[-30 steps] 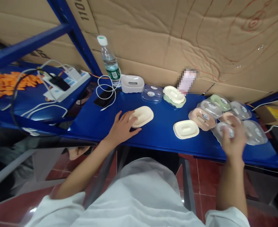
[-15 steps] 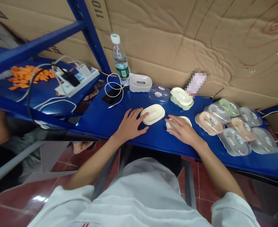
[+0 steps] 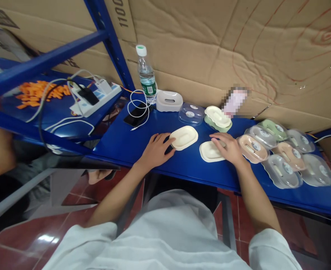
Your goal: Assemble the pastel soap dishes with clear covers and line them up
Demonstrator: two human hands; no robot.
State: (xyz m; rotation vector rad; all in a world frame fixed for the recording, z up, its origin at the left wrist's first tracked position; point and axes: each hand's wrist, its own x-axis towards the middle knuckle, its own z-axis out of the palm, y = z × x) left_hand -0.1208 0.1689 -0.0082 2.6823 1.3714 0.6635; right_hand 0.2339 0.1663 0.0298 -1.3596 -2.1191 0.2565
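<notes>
Two shallow cream oval plastic dishes lie side by side on the blue table. By the left edge of the left dish (image 3: 184,137) is my left hand (image 3: 157,150), fingers apart, with the fingertips touching or very near its rim. My right hand (image 3: 229,147) reaches over the right end of the other dish (image 3: 209,152), covering part of it; its fingers are loosely spread. Behind them, another cream oval piece (image 3: 217,115) rests tilted on a light green base (image 3: 221,127). Next to that sits a clear bluish lid (image 3: 191,113).
Several lidded oval boxes (image 3: 283,168) crowd the table's right side. At the back stand a grey-white slotted box (image 3: 169,100) and a water bottle (image 3: 148,80), beside a dark phone (image 3: 134,117) with a white cable. A power strip (image 3: 98,98) and orange pieces (image 3: 41,92) occupy the left shelf.
My right hand has shifted right across its dish, uncovering most of it. My left hand has drawn back slightly, its index finger moving from inside the left dish to its edge.
</notes>
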